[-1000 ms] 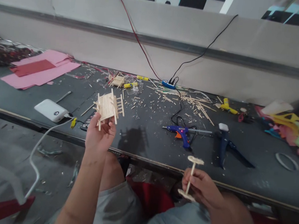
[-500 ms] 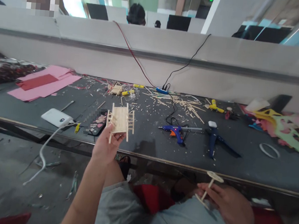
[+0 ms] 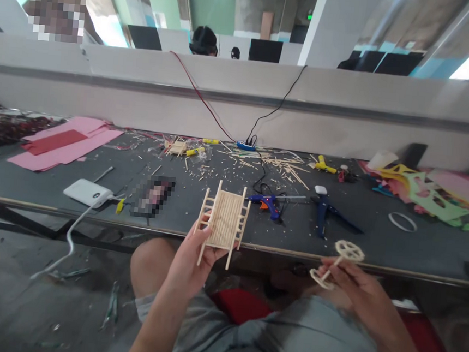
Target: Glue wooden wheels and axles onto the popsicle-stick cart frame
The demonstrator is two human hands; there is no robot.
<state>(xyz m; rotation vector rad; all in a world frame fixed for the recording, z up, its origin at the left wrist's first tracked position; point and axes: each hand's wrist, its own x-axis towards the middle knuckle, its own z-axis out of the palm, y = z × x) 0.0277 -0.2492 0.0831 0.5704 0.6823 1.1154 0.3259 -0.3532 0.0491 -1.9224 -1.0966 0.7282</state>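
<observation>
My left hand [image 3: 195, 254] grips a small wooden stick cart body [image 3: 226, 219] by its lower left side, with the thumb on its rail. The body has a slatted floor, ladder-like side rails and stick ends poking out at its corners. To the right, my right hand [image 3: 352, 282] is closed on the axle of a wooden wheel pair [image 3: 349, 250], two spoked wheels joined by a stick. One wheel sits above my fingers and the other below. The two pieces are apart, both held near the table's front edge.
A blue glue gun [image 3: 269, 203] lies behind the cart body, with dark blue cutters [image 3: 327, 211] to its right. Loose sticks [image 3: 288, 167] and scraps litter the back. A white power bank [image 3: 87, 192], a phone [image 3: 154, 196] and pink sheets [image 3: 65, 142] lie left. A white ring [image 3: 403, 222] lies right.
My left hand has brought the cart body right and closer to me. My right hand has lifted the wheel pair, which now tilts so the upper wheel's spokes show. The view has shifted slightly.
</observation>
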